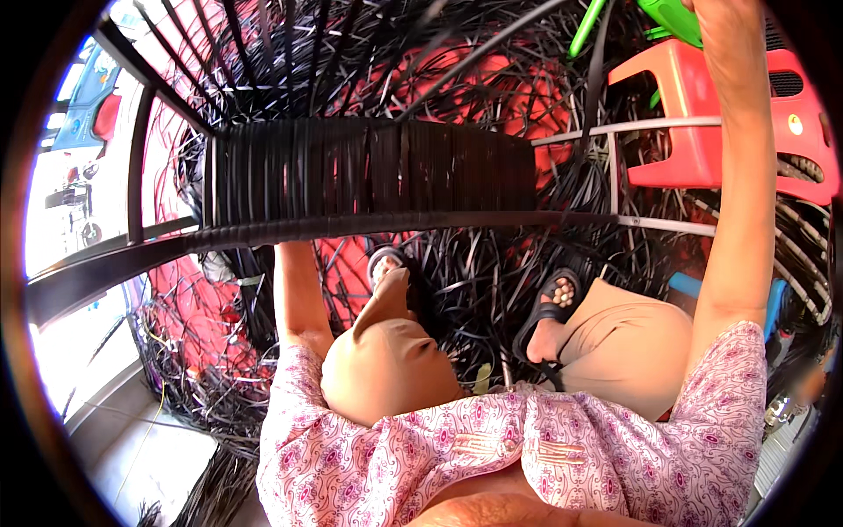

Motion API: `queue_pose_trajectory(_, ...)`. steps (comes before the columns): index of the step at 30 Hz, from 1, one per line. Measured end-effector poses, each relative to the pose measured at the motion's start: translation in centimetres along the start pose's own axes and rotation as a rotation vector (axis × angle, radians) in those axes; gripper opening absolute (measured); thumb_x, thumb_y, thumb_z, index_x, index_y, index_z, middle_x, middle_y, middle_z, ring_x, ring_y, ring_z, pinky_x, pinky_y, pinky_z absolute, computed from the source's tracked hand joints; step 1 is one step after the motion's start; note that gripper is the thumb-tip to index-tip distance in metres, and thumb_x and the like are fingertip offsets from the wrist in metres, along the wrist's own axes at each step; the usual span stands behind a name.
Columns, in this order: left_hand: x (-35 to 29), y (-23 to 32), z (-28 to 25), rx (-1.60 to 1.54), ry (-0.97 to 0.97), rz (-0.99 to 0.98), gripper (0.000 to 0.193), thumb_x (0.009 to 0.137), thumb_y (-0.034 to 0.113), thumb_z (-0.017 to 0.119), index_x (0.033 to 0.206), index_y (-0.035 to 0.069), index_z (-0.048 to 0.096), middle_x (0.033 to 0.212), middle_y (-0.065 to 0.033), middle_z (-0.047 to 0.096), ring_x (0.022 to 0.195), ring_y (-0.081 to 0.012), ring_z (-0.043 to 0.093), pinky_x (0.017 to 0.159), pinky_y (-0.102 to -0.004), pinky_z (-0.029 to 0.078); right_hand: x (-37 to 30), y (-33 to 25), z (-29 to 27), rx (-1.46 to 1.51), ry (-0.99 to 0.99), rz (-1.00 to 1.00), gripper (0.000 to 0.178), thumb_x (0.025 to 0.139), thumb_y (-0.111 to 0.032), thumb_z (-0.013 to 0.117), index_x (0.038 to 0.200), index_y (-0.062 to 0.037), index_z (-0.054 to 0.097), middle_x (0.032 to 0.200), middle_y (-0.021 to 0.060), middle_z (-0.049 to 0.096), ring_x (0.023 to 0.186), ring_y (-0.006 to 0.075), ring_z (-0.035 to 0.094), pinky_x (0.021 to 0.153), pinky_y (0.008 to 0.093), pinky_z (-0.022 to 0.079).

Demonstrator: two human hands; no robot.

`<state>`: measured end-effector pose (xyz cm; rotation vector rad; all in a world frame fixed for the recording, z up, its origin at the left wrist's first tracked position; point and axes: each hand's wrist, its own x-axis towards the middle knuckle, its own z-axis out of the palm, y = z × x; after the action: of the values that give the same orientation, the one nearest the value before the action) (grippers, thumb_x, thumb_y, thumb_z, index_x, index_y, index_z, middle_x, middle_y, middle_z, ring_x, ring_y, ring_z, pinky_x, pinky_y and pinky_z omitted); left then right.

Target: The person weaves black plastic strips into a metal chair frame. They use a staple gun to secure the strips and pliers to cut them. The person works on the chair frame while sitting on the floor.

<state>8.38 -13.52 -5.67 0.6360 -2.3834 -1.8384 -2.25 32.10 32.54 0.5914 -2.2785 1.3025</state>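
Note:
A frame wrapped in black strips (413, 220) stretches across the view above my knees. Side-by-side black strips form a woven panel (378, 171) over its left and middle part; bare grey metal bars (654, 127) show to the right. My left forearm goes up under the front rail, and the panel hides that hand. Reaching far forward, my right hand (733, 31) is cut off by the upper edge, so its fingers are out of sight. Close to it is a bright green plastic piece (672, 19). A loose black strip (600, 66) hangs down to the frame left of my right arm.
Tangled black strips (474, 272) cover much of the red floor (342, 272). Red plastic stools (672, 97) stand at the right, partly behind my right arm. Upright black bars (290, 53) rise at the upper left. My sandalled feet (558, 303) rest among the strips.

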Motion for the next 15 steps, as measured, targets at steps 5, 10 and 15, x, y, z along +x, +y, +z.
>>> queue_pose_trajectory(5, -3.7, -3.2, -3.6, 0.007, 0.028, -0.087, 0.021, 0.099, 0.020, 0.063, 0.111, 0.005, 0.071, 0.078, -0.0035, 0.063, 0.069, -0.0106, 0.057, 0.063, -0.0262, 0.046, 1.5, 2.6, 2.8, 0.195, -0.116, 0.004, 0.024, 0.092, -0.031, 0.076, 0.097, -0.0081, 0.070, 0.072, -0.0096, 0.052, 0.062, 0.0008, 0.042, 0.055, 0.0197, 0.031)
queue_pose_trajectory(10, -5.4, -7.4, -4.0, 0.028, 0.052, -0.158, 0.021, 0.099, 0.021, 0.063, 0.110, 0.005, 0.071, 0.076, -0.0030, 0.063, 0.068, -0.0102, 0.057, 0.062, -0.0260, 0.045, 2.3, 4.5, 2.7, 0.174, -0.136, -0.035, 0.026, 0.091, -0.032, 0.077, 0.096, -0.0079, 0.071, 0.069, -0.0100, 0.052, 0.056, 0.0000, 0.041, 0.049, 0.0188, 0.030)
queue_pose_trajectory(15, -5.3, -10.3, -2.3, 0.058, 0.059, -0.168, 0.021, 0.099, 0.022, 0.062, 0.109, 0.005, 0.071, 0.075, -0.0026, 0.062, 0.067, -0.0098, 0.056, 0.061, -0.0257, 0.045, 2.2, 4.7, 2.2, 0.142, -0.121, -0.098, 0.025, 0.092, -0.032, 0.076, 0.097, -0.0073, 0.071, 0.068, -0.0093, 0.052, 0.055, 0.0001, 0.040, 0.049, 0.0191, 0.031)
